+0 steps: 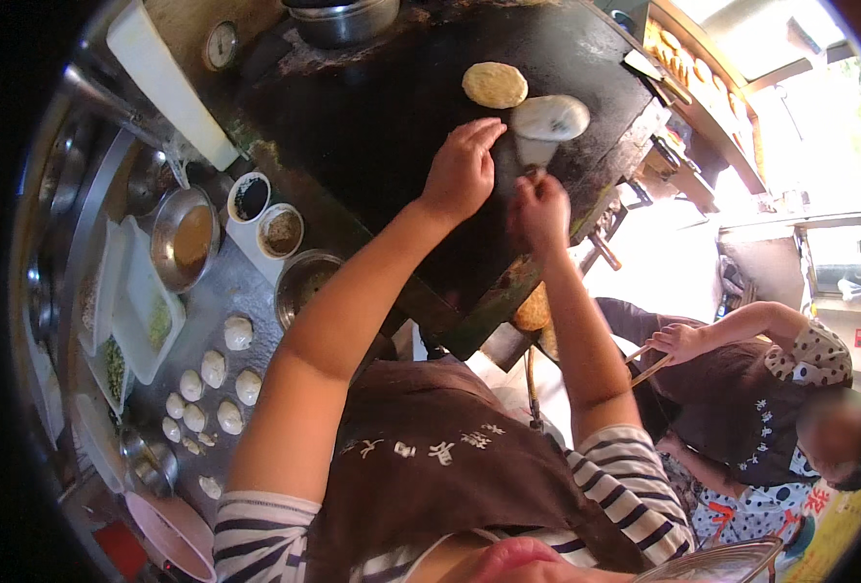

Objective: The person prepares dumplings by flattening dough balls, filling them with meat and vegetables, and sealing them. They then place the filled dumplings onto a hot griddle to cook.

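My right hand (545, 215) grips a spatula (536, 151) by its handle, over the black griddle (372, 138). A pale flat round of dough (551, 117) is at the blade's far end, slightly blurred; whether it lies fully on the blade I cannot tell. My left hand (465, 169) holds nothing and hovers above the griddle, fingers stretched towards the dough rounds. Just beyond its fingertips, a second, yellower dough round (495, 84) lies flat on the griddle.
At left, a metal worktop (245, 273) bears several dough balls (214, 369), seasoning cups (279, 230), a steel bowl (185, 238) and plastic trays (146, 306). A metal pot (347, 22) stands at the griddle's back. A co-worker (729, 393) holds chopsticks (650, 369) at right.
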`<state>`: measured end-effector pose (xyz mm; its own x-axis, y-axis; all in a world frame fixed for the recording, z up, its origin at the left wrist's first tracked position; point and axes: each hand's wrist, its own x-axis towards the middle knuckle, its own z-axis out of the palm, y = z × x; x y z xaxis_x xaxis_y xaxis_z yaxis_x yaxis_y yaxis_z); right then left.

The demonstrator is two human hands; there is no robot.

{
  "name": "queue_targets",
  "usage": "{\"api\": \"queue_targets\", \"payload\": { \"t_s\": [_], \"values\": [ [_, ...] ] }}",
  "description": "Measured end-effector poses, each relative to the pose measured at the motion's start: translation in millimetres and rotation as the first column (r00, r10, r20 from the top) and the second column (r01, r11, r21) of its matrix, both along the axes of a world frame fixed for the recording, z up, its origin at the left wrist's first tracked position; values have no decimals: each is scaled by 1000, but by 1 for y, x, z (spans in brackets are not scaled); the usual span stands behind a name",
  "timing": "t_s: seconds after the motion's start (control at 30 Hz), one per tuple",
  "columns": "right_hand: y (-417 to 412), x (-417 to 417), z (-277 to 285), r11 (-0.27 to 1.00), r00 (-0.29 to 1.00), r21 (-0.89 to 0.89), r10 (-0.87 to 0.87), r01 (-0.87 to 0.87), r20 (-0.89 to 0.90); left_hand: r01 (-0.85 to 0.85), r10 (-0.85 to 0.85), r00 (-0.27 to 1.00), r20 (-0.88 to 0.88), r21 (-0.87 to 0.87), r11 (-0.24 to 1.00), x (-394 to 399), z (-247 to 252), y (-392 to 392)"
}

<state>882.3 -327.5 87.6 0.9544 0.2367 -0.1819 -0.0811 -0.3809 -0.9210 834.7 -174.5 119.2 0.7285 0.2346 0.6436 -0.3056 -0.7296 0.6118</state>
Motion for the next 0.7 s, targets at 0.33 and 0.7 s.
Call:
{"api": "queue_targets", "payload": {
  "t_s": [0.33, 0.7],
  "values": [
    [-25, 120, 17, 428, 918, -898, 307, 101, 250, 53, -119, 955, -270, -240, 969, -103, -4, -17],
    [-42, 85, 33, 629, 733, -660, 658, -411, 171, -491, 364, 861, -354, -400, 774, -293, -30, 17]
  ]
}}
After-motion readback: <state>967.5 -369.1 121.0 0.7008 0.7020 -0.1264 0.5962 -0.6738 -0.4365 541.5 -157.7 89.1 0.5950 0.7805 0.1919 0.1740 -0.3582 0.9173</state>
